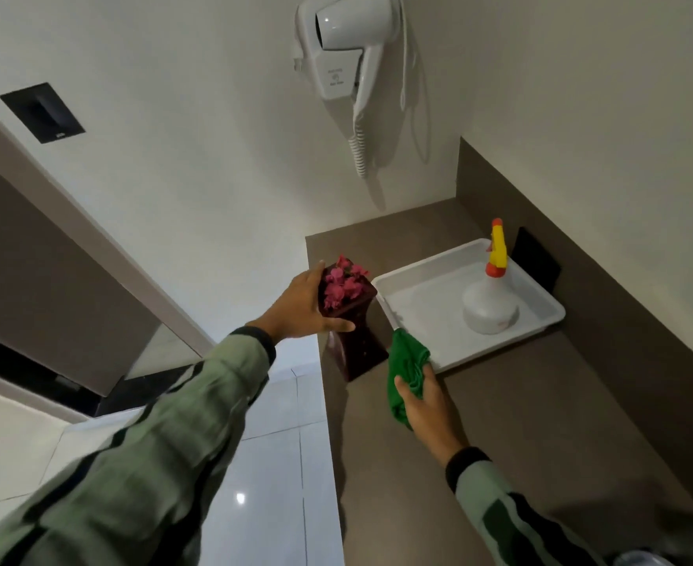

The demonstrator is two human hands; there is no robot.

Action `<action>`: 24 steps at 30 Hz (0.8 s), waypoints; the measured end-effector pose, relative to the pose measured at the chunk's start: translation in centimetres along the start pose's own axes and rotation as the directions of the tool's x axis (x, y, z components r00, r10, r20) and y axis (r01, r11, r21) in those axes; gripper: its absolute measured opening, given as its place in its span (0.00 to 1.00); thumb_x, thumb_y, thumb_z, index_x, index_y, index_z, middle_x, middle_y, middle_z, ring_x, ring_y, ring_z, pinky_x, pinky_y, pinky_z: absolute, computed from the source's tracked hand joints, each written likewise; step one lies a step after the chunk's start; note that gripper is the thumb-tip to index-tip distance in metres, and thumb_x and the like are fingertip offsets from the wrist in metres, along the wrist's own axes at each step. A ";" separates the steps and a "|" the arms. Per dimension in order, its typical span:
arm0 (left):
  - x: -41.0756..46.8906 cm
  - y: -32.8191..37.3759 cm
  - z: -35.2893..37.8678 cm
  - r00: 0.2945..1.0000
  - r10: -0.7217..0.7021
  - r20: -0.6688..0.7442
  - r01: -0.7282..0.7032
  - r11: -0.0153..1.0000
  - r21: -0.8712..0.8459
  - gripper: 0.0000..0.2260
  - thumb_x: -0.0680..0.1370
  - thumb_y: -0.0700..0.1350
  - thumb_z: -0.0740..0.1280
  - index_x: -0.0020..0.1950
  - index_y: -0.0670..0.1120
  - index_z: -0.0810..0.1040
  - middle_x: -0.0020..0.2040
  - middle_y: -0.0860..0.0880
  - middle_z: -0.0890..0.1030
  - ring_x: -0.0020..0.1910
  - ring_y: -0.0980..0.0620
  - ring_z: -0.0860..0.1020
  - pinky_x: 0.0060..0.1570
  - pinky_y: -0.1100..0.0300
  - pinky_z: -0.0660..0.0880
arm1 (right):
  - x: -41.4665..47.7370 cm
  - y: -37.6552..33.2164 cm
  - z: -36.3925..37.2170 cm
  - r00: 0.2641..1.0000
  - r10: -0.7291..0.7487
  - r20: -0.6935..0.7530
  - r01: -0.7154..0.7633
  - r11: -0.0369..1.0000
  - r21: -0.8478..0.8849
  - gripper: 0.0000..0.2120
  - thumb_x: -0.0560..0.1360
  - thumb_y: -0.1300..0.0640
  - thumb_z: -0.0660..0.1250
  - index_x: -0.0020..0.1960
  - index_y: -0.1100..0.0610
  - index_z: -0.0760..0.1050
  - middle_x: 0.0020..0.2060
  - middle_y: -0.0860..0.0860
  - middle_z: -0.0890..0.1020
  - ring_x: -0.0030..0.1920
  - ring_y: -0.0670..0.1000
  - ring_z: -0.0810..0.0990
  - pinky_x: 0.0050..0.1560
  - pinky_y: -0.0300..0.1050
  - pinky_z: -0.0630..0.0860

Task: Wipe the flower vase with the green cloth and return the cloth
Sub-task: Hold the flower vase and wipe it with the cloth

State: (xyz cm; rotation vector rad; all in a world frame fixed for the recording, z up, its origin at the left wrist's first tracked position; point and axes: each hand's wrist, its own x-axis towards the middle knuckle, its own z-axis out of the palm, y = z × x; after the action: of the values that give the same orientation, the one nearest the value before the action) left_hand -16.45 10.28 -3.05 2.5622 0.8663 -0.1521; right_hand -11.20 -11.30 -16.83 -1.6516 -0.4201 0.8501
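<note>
Flower vase (357, 345) stands at the brown counter's (500, 422) near-left corner, just left of a white tray (426, 304).

Dark maroon, glossy, waisted and square-cornered, it holds pink flowers (343, 285). The left hand (308, 306) grips its upper part; the right hand (426, 402) clutches a bunched green cloth (406, 369) beside its base. A spray bottle (489, 296) stands in the tray.
</note>
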 end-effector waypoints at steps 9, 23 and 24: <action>-0.3 -2.1 -1.4 0.995 0.096 0.020 -0.094 0.991 -0.091 0.41 0.62 0.66 0.76 0.68 0.58 0.60 0.67 0.46 0.70 0.61 0.53 0.69 0.61 0.69 0.69 | 1.5 0.8 4.3 0.925 -0.236 -0.298 0.158 0.952 -0.262 0.36 0.73 0.67 0.67 0.76 0.57 0.56 0.73 0.59 0.66 0.72 0.59 0.66 0.72 0.52 0.66; -1.3 -1.6 -0.1 0.991 0.099 -0.094 -0.106 0.992 -0.071 0.52 0.67 0.72 0.65 0.80 0.47 0.45 0.81 0.46 0.48 0.80 0.47 0.47 0.75 0.51 0.50 | 0.6 -1.3 12.2 0.924 -0.172 -0.341 0.116 0.977 -0.180 0.36 0.73 0.70 0.65 0.76 0.64 0.51 0.76 0.62 0.55 0.76 0.62 0.56 0.74 0.57 0.62; -1.3 -1.6 -0.2 0.991 0.098 -0.090 -0.104 0.993 -0.064 0.52 0.67 0.72 0.65 0.80 0.47 0.45 0.81 0.45 0.48 0.80 0.47 0.47 0.75 0.50 0.50 | 0.2 -1.2 12.4 0.930 -0.180 -0.319 0.124 0.974 -0.189 0.35 0.74 0.70 0.65 0.76 0.63 0.52 0.76 0.61 0.56 0.76 0.61 0.56 0.74 0.56 0.62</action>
State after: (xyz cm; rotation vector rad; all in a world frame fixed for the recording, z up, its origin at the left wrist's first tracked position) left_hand -18.52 10.80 -3.14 2.5571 0.7573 0.0196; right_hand -19.80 -2.35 -16.57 -1.8505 -0.3821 0.4136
